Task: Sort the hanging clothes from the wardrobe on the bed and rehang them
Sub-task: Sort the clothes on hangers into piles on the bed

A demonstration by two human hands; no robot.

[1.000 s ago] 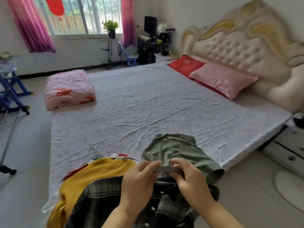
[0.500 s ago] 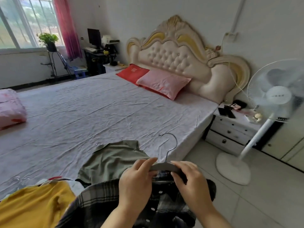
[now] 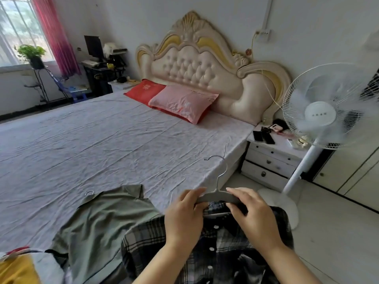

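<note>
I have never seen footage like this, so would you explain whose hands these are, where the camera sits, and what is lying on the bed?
There is no machine here: a person wears one wide-angle camera on the head, looking forward and down, so the picture shows their own arms. The left hand and right hand both grip a grey hanger set in a dark plaid shirt. On the bed beside it lies a green shirt with a hanger hook at its collar, and a yellow garment shows at the lower left corner.
</note>
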